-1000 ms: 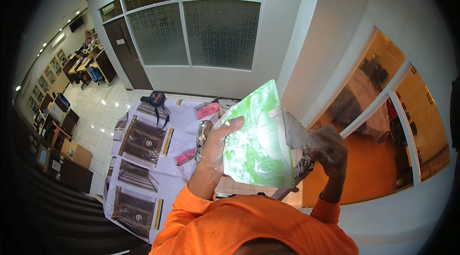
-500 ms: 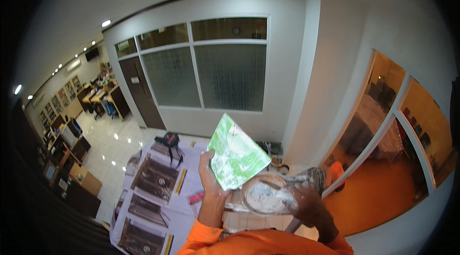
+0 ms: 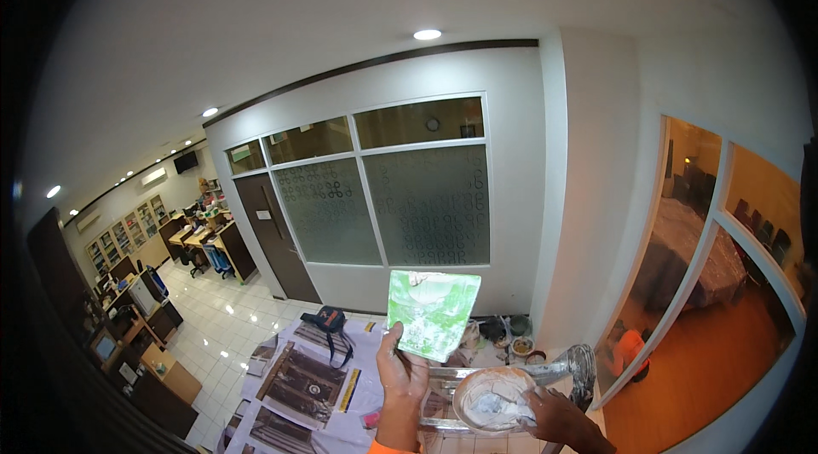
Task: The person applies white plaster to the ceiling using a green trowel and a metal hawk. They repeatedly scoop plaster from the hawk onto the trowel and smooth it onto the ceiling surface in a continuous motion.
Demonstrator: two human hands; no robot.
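My left hand (image 3: 403,377) grips a green board (image 3: 433,309) smeared with white paste, held upright beside and above a round bowl (image 3: 473,399) of white paste. The bowl rests on a metal ladder top (image 3: 439,373). My right hand (image 3: 554,416) reaches to the bowl's right side, fingers curled at a pale smeared object in the paste, which I cannot make out.
A printed sheet (image 3: 362,352) carries a black bag (image 3: 328,322). Containers (image 3: 520,343) stand by the wall. Desks (image 3: 209,241) line the left. A frosted partition (image 3: 422,207) is ahead; at right, glass (image 3: 673,266) shows a covered table and an orange-clad figure, perhaps a reflection.
The view has tilted upward. My left hand has turned the board and drawn it away from my right hand, which has moved from behind the board down to the bowl.
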